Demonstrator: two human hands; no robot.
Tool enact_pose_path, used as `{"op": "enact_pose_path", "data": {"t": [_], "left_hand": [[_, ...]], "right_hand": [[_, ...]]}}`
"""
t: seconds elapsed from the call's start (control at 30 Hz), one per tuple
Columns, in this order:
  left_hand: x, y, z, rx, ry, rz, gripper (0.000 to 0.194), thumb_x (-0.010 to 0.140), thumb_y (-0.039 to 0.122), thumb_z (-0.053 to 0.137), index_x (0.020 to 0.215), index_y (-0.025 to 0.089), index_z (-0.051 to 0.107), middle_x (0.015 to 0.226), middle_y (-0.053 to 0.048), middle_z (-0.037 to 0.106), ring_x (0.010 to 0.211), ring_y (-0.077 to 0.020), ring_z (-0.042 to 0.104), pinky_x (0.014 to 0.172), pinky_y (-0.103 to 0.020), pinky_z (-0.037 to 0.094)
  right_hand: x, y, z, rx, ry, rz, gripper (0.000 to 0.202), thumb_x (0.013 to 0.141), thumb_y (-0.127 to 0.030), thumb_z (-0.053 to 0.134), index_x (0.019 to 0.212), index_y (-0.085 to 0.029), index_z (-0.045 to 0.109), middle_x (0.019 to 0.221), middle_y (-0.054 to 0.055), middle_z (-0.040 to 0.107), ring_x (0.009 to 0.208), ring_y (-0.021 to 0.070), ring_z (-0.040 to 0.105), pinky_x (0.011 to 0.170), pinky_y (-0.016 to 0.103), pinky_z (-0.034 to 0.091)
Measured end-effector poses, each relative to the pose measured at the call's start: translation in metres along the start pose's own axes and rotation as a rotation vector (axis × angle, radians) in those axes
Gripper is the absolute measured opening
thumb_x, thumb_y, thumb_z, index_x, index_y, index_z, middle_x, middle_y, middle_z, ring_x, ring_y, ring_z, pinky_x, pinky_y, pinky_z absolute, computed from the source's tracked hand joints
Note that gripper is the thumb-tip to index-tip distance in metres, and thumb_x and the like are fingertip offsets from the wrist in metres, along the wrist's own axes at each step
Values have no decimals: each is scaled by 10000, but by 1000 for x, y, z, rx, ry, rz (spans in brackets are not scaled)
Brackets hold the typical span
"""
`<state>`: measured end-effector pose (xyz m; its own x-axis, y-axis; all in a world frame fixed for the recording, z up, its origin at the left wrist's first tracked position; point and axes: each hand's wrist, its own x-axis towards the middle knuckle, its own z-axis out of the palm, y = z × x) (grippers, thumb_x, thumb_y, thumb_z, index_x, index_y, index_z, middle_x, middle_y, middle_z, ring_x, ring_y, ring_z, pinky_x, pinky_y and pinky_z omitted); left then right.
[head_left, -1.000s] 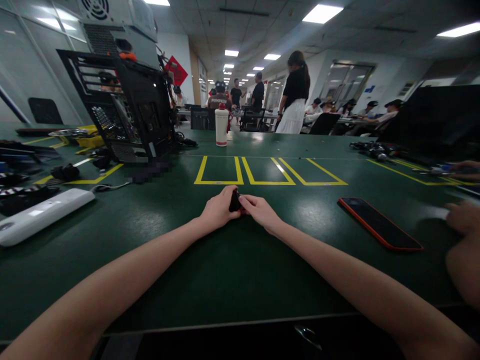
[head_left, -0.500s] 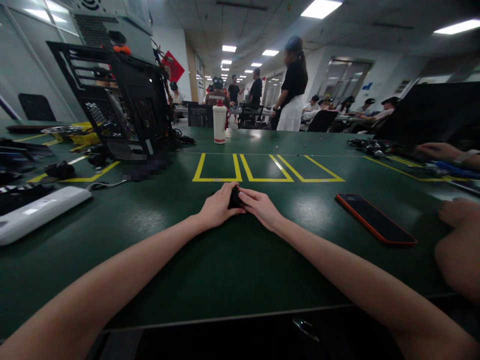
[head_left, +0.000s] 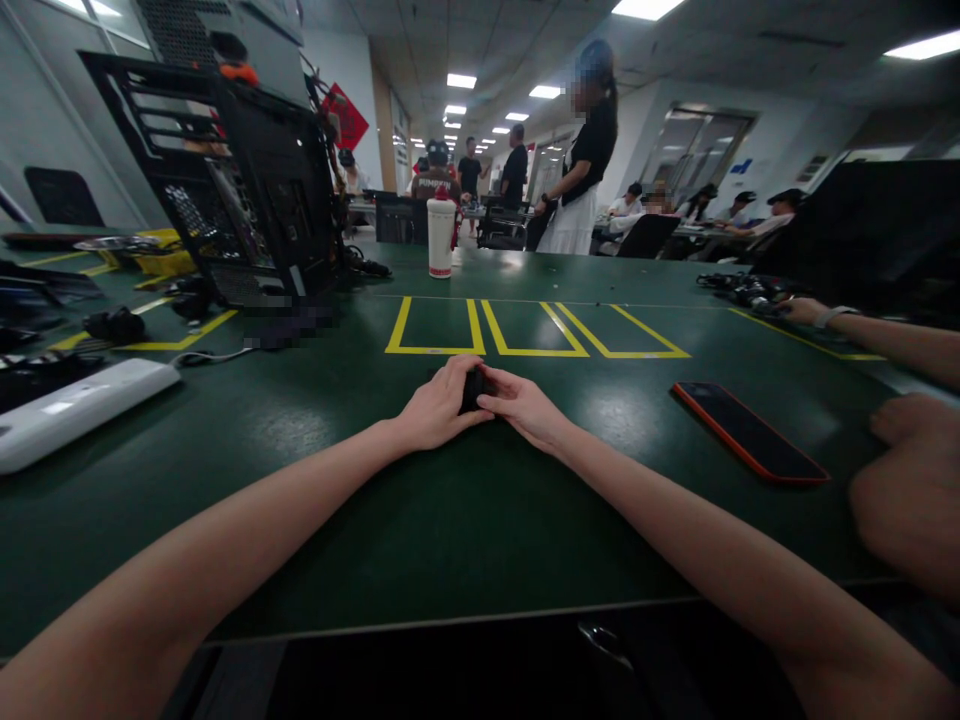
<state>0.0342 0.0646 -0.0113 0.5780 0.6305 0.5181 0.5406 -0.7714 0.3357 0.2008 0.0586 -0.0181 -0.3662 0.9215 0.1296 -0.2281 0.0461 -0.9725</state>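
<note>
Between my two hands is a small black object, mostly covered by fingers, so its kind cannot be made out. My left hand curls around its left side, fingers over the top and thumb along the near side. From the right, my right hand pinches it with thumb and fingertips. Both hands are low over the green table, just on the near side of the yellow tape outlines.
A phone with an orange edge lies right. On the left are a white power strip and an open computer case. A white bottle stands behind the tape. At far right a co-worker's hand reaches toward black cables.
The black object shows a little more between my hands, and my right fingers have shifted on it. The co-worker's hand at right has moved left to the cables. The view has tilted slightly.
</note>
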Motion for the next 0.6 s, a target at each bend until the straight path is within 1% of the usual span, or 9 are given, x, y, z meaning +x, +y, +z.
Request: {"op": "enact_pose_path", "data": {"t": [0.07, 0.13, 0.2, 0.3, 0.4, 0.6], "left_hand": [[0, -2, 3, 21, 14, -2, 568, 770, 389, 546, 1212, 188, 251, 1230, -121, 382, 1121, -251, 435, 921, -418, 412], [0, -3, 5, 37, 21, -7, 557, 773, 356, 547, 1212, 188, 250, 1237, -124, 380, 1130, -255, 430, 924, -428, 408], [0, -4, 7, 44, 28, -8, 565, 767, 342, 558, 1213, 190, 246, 1240, -125, 380, 1136, -258, 427, 927, -437, 404], [0, -4, 7, 49, 39, 0, 585, 753, 333, 578, 1213, 189, 246, 1244, -127, 379, 1147, -260, 420, 938, -435, 398], [0, -4, 7, 58, 40, 6, 585, 756, 325, 576, 1217, 183, 245, 1243, -130, 382, 1152, -260, 416, 942, -425, 399], [-1, -6, 8, 71, 55, 24, 607, 742, 334, 594, 1213, 175, 246, 1227, -136, 392, 1141, -272, 425, 935, -442, 400]], "right_hand": [[-1, -1, 2, 17, 3, 2, 534, 632, -98, 660, 1137, -226, 541, 1208, 28, 552, 1140, 185, 481, 984, 367, 379], [-1, -2, 5, 12, -11, 9, 543, 641, -112, 661, 1153, -238, 529, 1221, 25, 544, 1157, 181, 468, 988, 358, 376], [-1, -2, 7, 11, -13, 15, 470, 695, -179, 633, 1151, -239, 533, 1226, 30, 542, 1163, 175, 465, 991, 350, 373], [1, 0, 9, 26, 56, 18, 361, 755, -250, 577, 1114, -220, 562, 1186, 46, 571, 1132, 182, 493, 973, 357, 385], [4, 2, 8, 35, 87, 4, 394, 719, -213, 614, 1109, -219, 560, 1157, 47, 590, 1117, 187, 504, 967, 366, 387], [3, 3, 4, 46, 49, -9, 428, 636, -145, 671, 1055, -199, 599, 1138, 50, 603, 1111, 187, 508, 1009, 374, 336]]}}
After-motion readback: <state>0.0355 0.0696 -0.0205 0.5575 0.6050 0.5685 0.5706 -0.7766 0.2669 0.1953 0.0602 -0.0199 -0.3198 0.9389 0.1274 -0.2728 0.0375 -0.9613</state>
